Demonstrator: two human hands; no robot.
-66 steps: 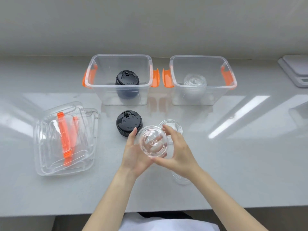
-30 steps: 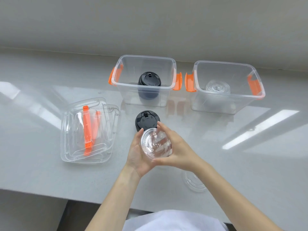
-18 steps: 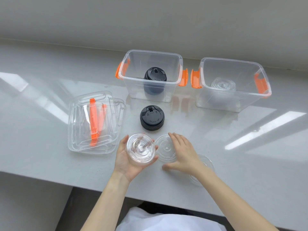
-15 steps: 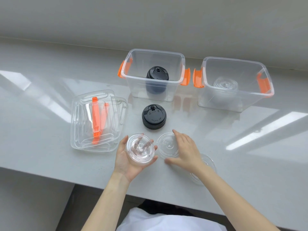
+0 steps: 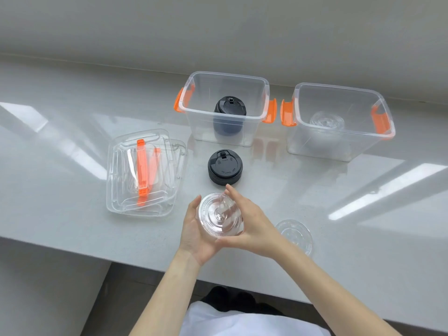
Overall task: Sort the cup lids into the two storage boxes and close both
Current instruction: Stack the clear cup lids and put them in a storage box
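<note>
A stack of clear cup lids (image 5: 219,215) is held above the counter between my left hand (image 5: 194,232) and my right hand (image 5: 252,226), both cupped around its rim. Just beyond my fingertips a short stack of black lids (image 5: 225,167) rests on the counter. One clear flat lid (image 5: 294,232) lies to the right of my right wrist. The left storage box (image 5: 228,78) stands open with black lids (image 5: 230,108) inside. The right storage box (image 5: 339,89) is open too and holds clear lids (image 5: 326,121).
Two clear box covers with orange handles (image 5: 143,173) lie stacked on the left of the grey counter. The counter's front edge (image 5: 72,246) runs just below my wrists. A wall rises behind the boxes.
My right hand picked the clear lid off the counter and brought it onto the stack in my left hand. Both hands now hold the stack together.
</note>
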